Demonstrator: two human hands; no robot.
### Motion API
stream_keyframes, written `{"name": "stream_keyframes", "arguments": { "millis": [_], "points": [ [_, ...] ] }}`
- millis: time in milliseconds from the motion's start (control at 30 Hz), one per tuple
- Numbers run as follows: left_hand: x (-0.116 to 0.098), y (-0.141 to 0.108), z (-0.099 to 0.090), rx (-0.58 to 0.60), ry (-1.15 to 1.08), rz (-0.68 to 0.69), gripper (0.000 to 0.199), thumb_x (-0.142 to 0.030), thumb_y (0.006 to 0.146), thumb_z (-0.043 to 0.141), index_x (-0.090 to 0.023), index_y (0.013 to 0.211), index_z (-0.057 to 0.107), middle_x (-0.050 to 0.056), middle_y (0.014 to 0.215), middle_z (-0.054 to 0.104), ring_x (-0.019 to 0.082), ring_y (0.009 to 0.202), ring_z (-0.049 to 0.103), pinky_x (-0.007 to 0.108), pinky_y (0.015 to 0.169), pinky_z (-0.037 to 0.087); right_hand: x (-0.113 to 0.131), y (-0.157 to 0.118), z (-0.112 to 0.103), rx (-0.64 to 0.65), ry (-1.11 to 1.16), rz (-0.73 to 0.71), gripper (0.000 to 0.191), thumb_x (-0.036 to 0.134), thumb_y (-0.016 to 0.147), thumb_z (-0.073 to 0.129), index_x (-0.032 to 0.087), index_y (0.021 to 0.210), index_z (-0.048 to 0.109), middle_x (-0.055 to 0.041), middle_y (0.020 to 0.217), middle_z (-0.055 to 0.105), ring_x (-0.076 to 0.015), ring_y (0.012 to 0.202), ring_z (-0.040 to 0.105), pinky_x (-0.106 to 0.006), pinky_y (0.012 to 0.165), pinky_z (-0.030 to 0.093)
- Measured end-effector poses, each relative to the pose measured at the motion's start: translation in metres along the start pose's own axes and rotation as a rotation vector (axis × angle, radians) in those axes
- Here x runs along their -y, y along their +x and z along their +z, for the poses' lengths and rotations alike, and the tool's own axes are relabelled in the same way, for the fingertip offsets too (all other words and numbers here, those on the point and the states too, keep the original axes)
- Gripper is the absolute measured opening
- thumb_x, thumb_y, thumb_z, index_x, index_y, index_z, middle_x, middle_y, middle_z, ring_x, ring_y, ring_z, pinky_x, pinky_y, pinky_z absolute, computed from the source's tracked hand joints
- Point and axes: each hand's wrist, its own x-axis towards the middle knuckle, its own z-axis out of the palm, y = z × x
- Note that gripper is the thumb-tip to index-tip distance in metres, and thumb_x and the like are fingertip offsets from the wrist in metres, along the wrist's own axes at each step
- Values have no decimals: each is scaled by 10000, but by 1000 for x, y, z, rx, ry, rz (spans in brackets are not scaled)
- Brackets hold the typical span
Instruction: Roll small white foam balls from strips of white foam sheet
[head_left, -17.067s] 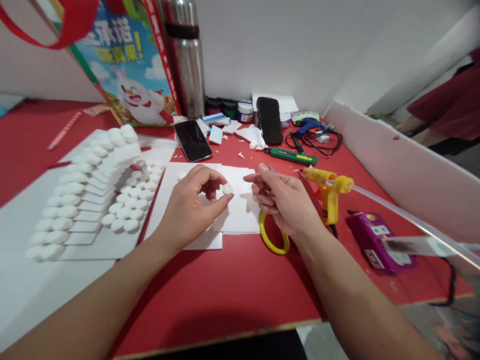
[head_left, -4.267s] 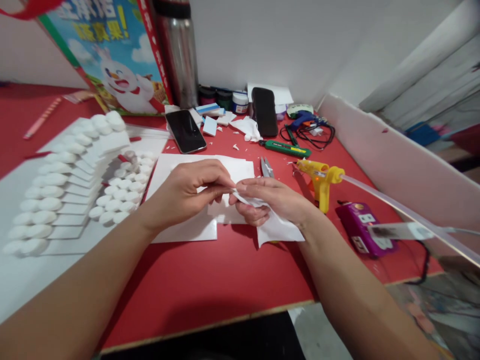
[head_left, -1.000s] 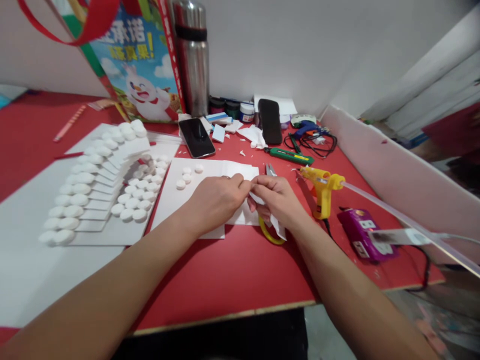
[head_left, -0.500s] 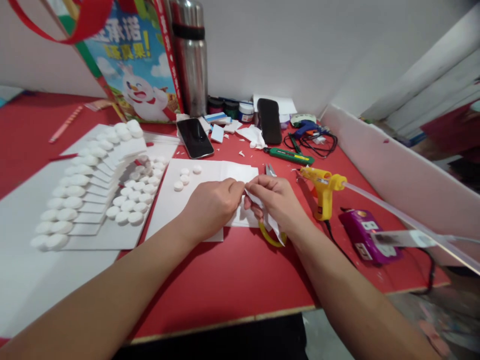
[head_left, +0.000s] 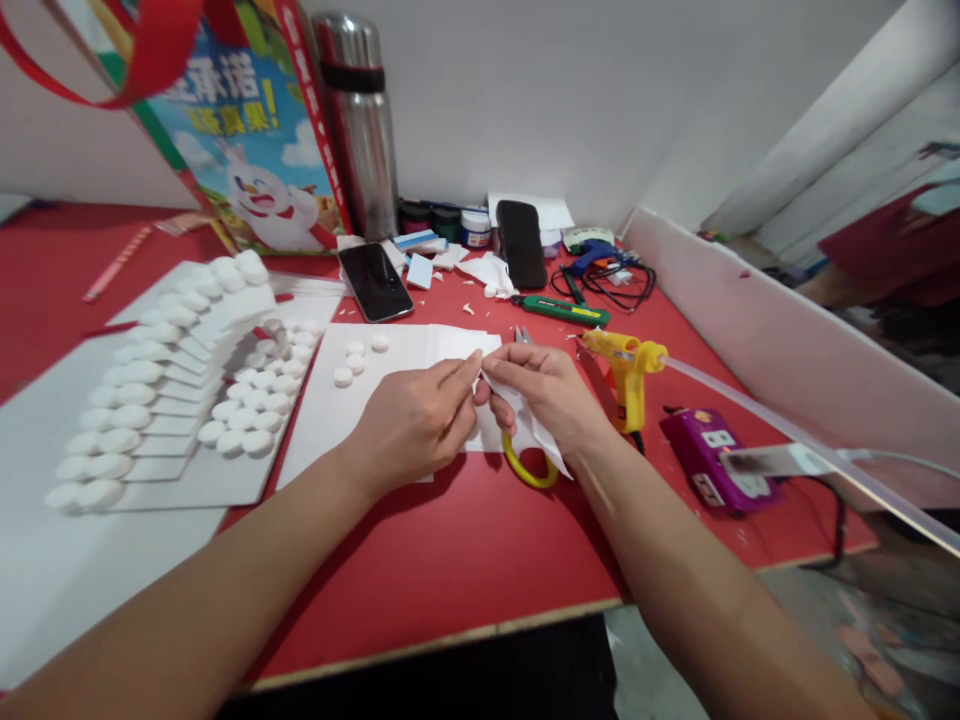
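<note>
Head view shows me both hands, left hand (head_left: 409,425) and right hand (head_left: 544,392), pinching a white paper scrap (head_left: 534,432) just left of the yellow glue gun (head_left: 625,372), mid-peel I judge, needing a steady pull apart.

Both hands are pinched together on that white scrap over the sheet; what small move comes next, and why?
Probably draw the fingertips apart to peel a piece free. The left hand and right hand meet at one edge of the thin white paper scrap, which hangs loose below the right palm. Three small white round discs already lie on the flat white sheet nearby.
</note>
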Motion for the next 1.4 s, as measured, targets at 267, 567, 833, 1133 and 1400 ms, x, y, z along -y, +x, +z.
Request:
{"name": "stream_keyframes", "arguments": {
  "millis": [267,567,833,1133,1400],
  "points": [
    [-7,9,-6,-21,-557,-428,300,-295,1024,523,-173,950,787,31,748,724,130,639,647,256,701,529,-3,0,10,-77,-32,-72,215,310,806,712,173,676,609,15,598,674,-50,352,456,-186,352,359],
    [-1,11,-8,3,-909,-667,238,-312,958,634,-159,1036,800,4,767,655,86,556,588,210,554,503,-9,-1,11,-32,-77,-181,290,424,827,777,152,802,683,-19,688,721,-83,449,574,-207,430,448],
    [1,10,-9,-23,-575,-446,213,-209,965,596,-160,878,783,32,790,724,125,699,632,232,658,481,-2,1,10,-7,70,96,312,411,892,722,137,748,680,-50,577,703,-116,435,601,-214,433,481],
    [7,7,-4,-34,-646,-550,185,-205,938,634,-208,931,818,0,811,762,110,658,636,226,633,484,-5,7,1,-20,250,188,172,280,845,769,126,817,698,-49,713,725,-82,510,571,-193,501,479],
    [9,9,-6,-10,-681,-564,194,-224,933,641,-195,977,827,24,841,751,111,668,626,224,619,477,-2,5,2,42,289,251,244,356,874,732,125,810,682,-35,667,670,-79,499,500,-200,461,403]
  ]
}}
